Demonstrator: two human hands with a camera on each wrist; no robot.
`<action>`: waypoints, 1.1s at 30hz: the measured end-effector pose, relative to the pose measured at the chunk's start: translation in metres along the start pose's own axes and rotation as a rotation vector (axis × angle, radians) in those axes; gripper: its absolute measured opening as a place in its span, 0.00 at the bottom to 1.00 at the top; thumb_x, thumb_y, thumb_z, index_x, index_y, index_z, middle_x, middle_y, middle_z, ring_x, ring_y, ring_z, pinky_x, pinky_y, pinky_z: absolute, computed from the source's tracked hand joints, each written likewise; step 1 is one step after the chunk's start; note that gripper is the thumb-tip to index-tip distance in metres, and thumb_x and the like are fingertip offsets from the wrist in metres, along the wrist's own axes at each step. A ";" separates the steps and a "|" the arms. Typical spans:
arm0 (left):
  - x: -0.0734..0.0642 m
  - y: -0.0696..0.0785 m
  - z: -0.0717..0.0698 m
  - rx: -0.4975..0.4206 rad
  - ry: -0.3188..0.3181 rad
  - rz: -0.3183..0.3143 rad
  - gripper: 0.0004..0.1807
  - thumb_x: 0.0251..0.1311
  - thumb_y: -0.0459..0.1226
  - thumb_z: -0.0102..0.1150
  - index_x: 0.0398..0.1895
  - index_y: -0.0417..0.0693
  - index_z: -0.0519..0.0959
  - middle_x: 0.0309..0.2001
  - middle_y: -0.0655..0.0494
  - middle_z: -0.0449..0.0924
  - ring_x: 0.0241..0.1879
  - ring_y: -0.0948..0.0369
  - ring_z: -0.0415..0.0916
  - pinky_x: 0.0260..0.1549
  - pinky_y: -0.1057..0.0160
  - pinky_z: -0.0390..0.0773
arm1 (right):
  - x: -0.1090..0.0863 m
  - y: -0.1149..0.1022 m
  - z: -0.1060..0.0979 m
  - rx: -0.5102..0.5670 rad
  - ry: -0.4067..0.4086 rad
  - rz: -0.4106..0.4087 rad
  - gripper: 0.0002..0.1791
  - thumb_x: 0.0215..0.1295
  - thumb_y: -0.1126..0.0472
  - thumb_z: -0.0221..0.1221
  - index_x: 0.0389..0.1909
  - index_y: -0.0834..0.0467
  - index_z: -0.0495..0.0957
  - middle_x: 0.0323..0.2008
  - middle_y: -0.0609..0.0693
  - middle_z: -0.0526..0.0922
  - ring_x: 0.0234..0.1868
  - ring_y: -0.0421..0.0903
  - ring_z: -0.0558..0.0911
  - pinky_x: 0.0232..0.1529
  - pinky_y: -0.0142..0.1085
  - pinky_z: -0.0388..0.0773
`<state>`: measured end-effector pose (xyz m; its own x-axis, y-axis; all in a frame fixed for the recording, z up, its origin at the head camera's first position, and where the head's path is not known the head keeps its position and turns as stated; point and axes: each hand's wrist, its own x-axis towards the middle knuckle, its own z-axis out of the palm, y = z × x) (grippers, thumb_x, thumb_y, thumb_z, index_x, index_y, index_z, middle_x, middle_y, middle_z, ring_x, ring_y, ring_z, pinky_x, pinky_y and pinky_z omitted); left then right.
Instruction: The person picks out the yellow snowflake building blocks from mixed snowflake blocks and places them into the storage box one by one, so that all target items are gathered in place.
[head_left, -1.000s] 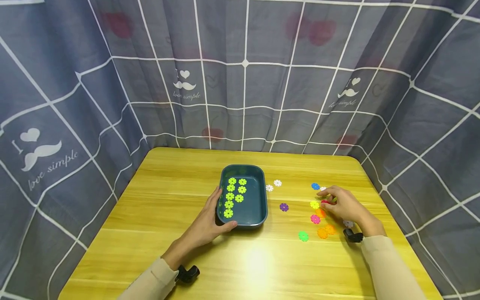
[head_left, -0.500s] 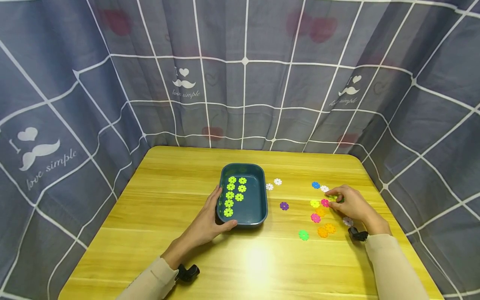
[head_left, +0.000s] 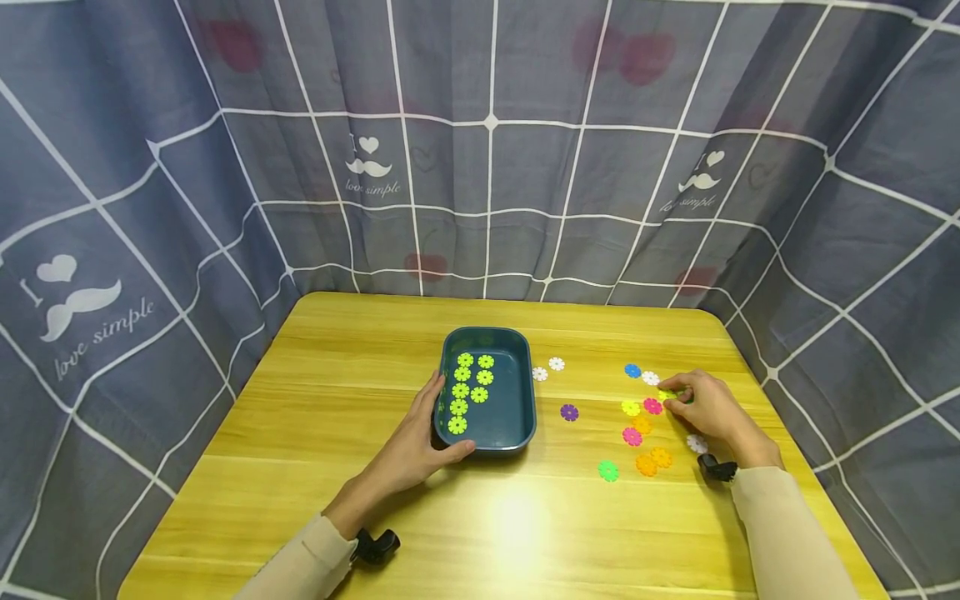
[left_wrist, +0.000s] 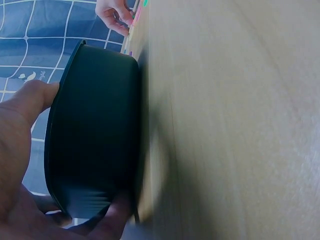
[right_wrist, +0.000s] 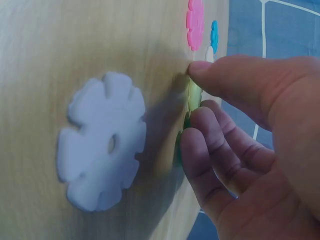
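Note:
My left hand [head_left: 420, 437] grips the near left corner of a dark teal plastic bin [head_left: 529, 400], thumb over the rim and fingers along the outer wall. Several yellow-green flower-shaped discs [head_left: 460, 390] lie inside it, toward its left side. On the right of the table, my right hand [head_left: 708, 408] has its thumb and fingertips at opposite edges of a yellow flower-shaped disc [right_wrist: 195, 97], pinching it close over the tabletop. Green discs [right_wrist: 178, 150] show partly behind those fingers. A white disc [right_wrist: 105, 142] lies below the palm.
Other discs are scattered around the right hand: yellow [head_left: 631, 407], pink [head_left: 652, 406], blue [head_left: 632, 371], orange [head_left: 647, 465], green [head_left: 608, 471] and purple [head_left: 569, 412]. Two white discs [head_left: 540, 374] lie beside the bin. A grey checked curtain [head_left: 420, 167] surrounds the wooden table [head_left: 337, 358].
My right hand has shifted right, off the pink disc and onto the yellow disc, uncovering the pink and a white one. My left hand stays on the bin.

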<state>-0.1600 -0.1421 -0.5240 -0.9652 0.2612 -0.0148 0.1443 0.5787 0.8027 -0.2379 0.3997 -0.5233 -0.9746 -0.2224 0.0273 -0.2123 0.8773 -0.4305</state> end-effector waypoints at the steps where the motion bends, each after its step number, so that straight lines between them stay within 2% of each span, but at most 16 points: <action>1: 0.000 0.000 0.000 0.000 0.000 0.000 0.70 0.70 0.54 0.83 1.00 0.51 0.42 1.00 0.49 0.38 0.96 0.37 0.48 0.89 0.25 0.60 | 0.000 0.000 0.000 0.000 0.002 0.001 0.16 0.75 0.64 0.76 0.61 0.62 0.93 0.49 0.61 0.91 0.42 0.48 0.86 0.48 0.47 0.86; 7: 0.000 -0.001 0.000 0.005 0.001 -0.002 0.70 0.70 0.55 0.83 1.00 0.50 0.43 1.00 0.49 0.38 0.96 0.38 0.48 0.89 0.26 0.60 | 0.001 0.001 0.000 0.004 0.012 -0.005 0.14 0.75 0.65 0.77 0.58 0.62 0.94 0.44 0.57 0.92 0.39 0.43 0.82 0.42 0.38 0.80; 14: 0.000 -0.001 0.000 0.009 0.002 -0.001 0.69 0.70 0.55 0.83 1.00 0.50 0.44 1.00 0.50 0.38 0.96 0.37 0.48 0.89 0.25 0.61 | 0.002 0.002 0.000 0.011 0.015 -0.012 0.14 0.75 0.64 0.77 0.57 0.62 0.94 0.39 0.54 0.91 0.36 0.42 0.81 0.40 0.36 0.79; 26: 0.001 -0.001 -0.001 0.011 0.004 0.005 0.70 0.70 0.56 0.83 1.00 0.50 0.44 1.00 0.51 0.38 0.96 0.37 0.48 0.89 0.24 0.60 | 0.001 0.002 0.000 0.002 0.009 -0.026 0.14 0.75 0.64 0.77 0.57 0.62 0.94 0.38 0.49 0.92 0.37 0.42 0.83 0.41 0.36 0.82; 33: 0.001 -0.001 0.000 0.009 0.003 0.007 0.69 0.70 0.55 0.84 1.00 0.49 0.44 1.00 0.49 0.38 0.97 0.37 0.47 0.89 0.25 0.60 | 0.001 0.001 0.000 0.014 0.009 -0.012 0.14 0.75 0.63 0.77 0.57 0.63 0.94 0.36 0.48 0.92 0.36 0.41 0.82 0.39 0.34 0.80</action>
<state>-0.1609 -0.1427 -0.5245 -0.9649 0.2625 -0.0077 0.1525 0.5839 0.7974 -0.2391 0.4006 -0.5239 -0.9726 -0.2287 0.0410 -0.2229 0.8686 -0.4425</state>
